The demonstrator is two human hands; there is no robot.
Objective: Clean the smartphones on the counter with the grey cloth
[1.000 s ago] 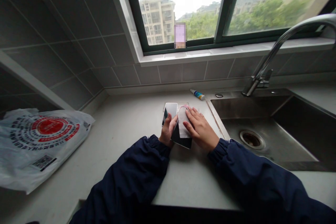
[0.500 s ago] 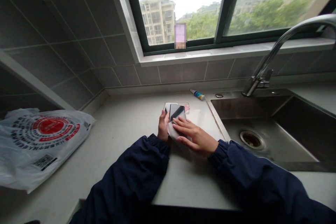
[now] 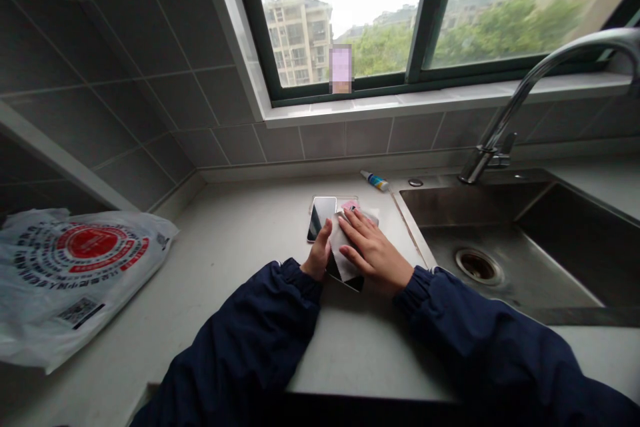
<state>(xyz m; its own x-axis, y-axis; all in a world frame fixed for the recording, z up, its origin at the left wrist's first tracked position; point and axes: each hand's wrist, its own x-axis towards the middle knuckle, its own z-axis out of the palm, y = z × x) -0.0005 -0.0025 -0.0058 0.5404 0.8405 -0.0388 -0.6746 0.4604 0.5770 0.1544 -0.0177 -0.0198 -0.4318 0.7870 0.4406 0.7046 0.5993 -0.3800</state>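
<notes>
My left hand grips a dark glass-faced phone by its left edge, thumb on top, just above the countertop. Over most of that phone lies a thin white wipe, so only a lower dark corner shows. My right hand presses the wipe against the screen with its fingers stretched flat. A second phone with a pale frame rests face up on the counter just beyond my left thumb. Partly hidden behind my right fingers is a small pink item.
A blue and white tube lies near the back wall. To the right are a steel sink and a curved faucet. A white plastic bag with red print sits on the counter at the left, below a window and tiled wall.
The held phone has tilted and come nearer, uncovering the second phone behind it. My right hand and the wipe have slid up across the screen.
</notes>
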